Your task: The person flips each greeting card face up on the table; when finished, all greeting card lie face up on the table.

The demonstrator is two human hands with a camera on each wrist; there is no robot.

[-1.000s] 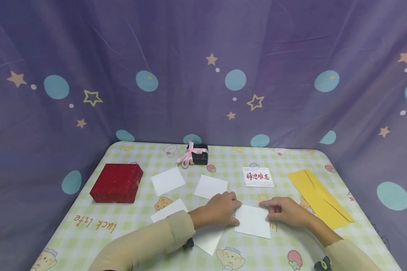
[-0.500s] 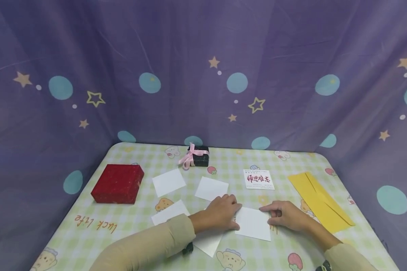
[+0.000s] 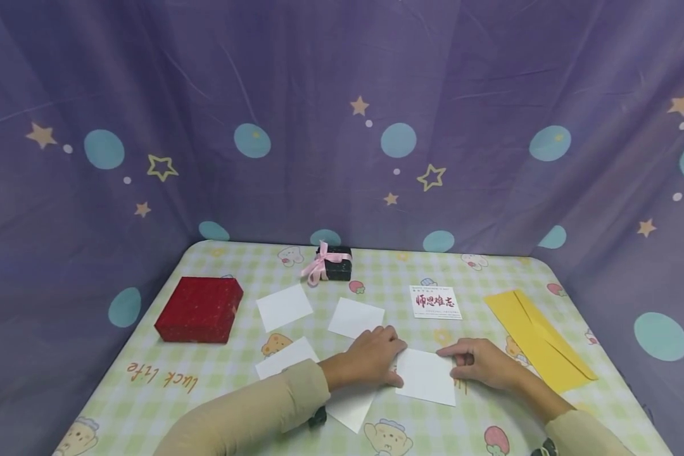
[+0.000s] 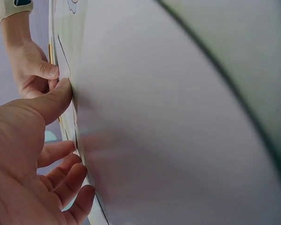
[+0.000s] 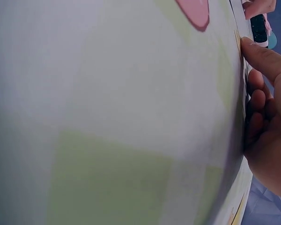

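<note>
A purple cloth backdrop (image 3: pixel 342 95) printed with stars and teal dots hangs behind and around a surface (image 3: pixel 148 405) covered in a pale green checked cloth with cartoon bears and strawberries.

Near the front middle of that surface lies a white card (image 3: pixel 427 377), flat, with one of the hands at each side of it. The left hand (image 3: pixel 370 359) rests palm down over the card's left edge, fingers fairly straight and laid flat; in the left wrist view its thumb (image 4: pixel 54 101) presses against the card's edge. The right hand (image 3: pixel 479 362) sits at the card's right edge with its fingers loosely curled and its fingertips touching the top right corner; whether it pinches the card or only touches it cannot be told. Both forearms wear beige sleeves (image 3: pixel 251 411).

Under the left wrist lies another white paper (image 3: pixel 350 408), partly covered. Further out to the left are three more white squares: one (image 3: pixel 285 356) just beside the left sleeve, one (image 3: pixel 356 316) just beyond the left hand, one (image 3: pixel 283 306) further left. A red box (image 3: pixel 198 309) stands at the left side. At the far edge sits a small black box with a pink ribbon (image 3: pixel 332 264). A printed card with red characters (image 3: pixel 435 302) lies beyond the right hand, and a yellow envelope (image 3: pixel 538 345) lies to the right.
</note>
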